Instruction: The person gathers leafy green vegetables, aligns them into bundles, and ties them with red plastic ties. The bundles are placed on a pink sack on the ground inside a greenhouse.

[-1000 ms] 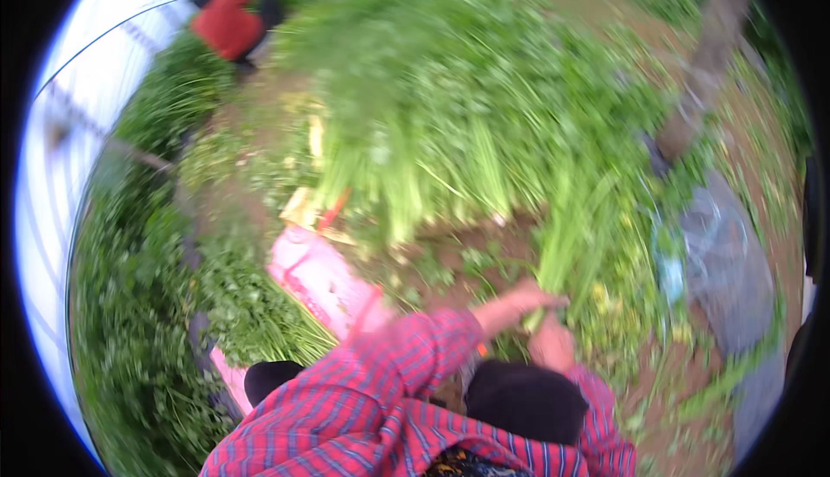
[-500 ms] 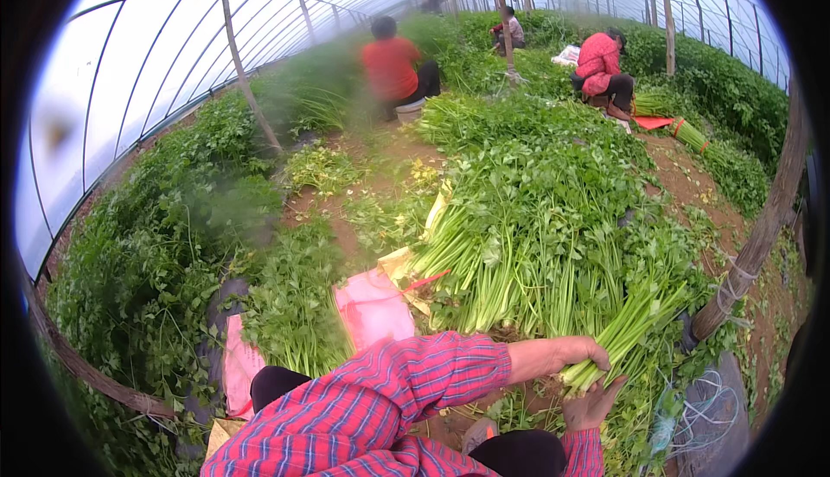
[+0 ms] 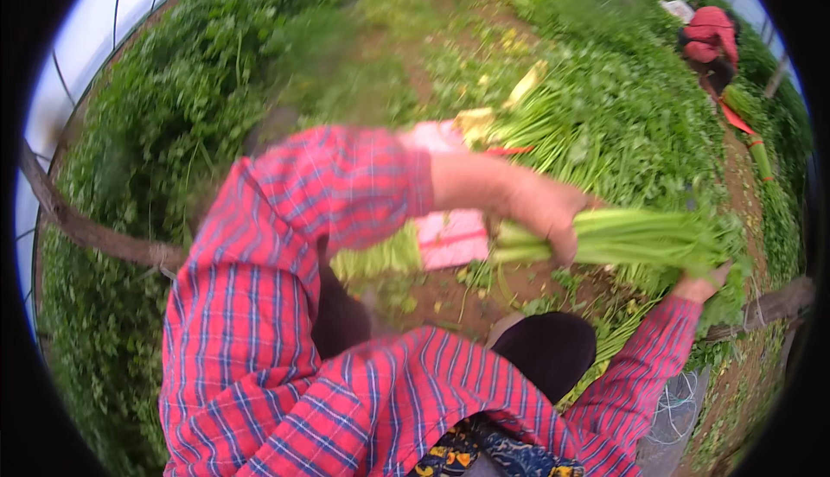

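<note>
A bunch of green celery (image 3: 644,237) lies level across both my hands, its cut stalk ends to the left and its leaves to the right. My left hand (image 3: 558,218) is wrapped over the stalks near their base. At the leafy end, my right hand (image 3: 707,282) grips the bunch from below, its fingers partly hidden by leaves. Beneath the stalk ends lies a pink sheet (image 3: 454,248) with a red strap across it. A large pile of celery (image 3: 631,123) spreads just beyond my hands.
Leafy plants (image 3: 190,71) grow thickly at the left. Wooden posts stand at the left (image 3: 95,231) and right (image 3: 774,304). A person in red (image 3: 713,34) sits bent over at the far right, near tied celery (image 3: 761,157). Pale string (image 3: 679,403) lies at the lower right.
The view has tipped down. My left hand has moved from the stalk base along the bunch; my right hand has shifted to the leafy end. The celery has swung from slanted to level, stalk ends leftward.
</note>
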The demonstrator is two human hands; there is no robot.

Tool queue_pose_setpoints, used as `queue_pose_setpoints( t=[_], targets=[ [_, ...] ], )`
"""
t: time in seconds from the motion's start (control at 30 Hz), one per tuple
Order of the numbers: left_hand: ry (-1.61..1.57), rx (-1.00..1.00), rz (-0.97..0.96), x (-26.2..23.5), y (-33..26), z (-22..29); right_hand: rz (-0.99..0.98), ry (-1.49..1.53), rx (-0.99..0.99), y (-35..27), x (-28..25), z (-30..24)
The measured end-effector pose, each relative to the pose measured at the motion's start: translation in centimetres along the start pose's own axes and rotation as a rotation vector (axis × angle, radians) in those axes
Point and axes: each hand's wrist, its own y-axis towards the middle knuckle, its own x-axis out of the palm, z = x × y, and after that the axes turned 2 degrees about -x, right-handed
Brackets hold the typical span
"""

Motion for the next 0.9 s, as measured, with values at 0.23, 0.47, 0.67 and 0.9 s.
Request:
queue_pose_setpoints(
  t=[0.23, 0.47, 0.67, 0.9],
  targets=[
    [-0.342, 0.131, 0.303, -7.3, -19.2, 0.2, -0.21, 0.175, 0.2, 12.5, 12.5, 2.8],
    [-0.66, 0.094, 0.991, -1.4, -27.9, -24.7, -0.404, 0.059, 0.272, 15.6, 25.9, 7.0],
    [-1.288, -0.156, 1.39, 10.7, -27.4, -45.1, -0.509, -0.043, 0.305, 12.5, 31.4, 10.8],
    [-1.403, -0.116, 1.405, 12.1, -28.9, -46.2, -0.366, -0.282, 0.242, 3.7, 24.2, 6.8]
  ],
)
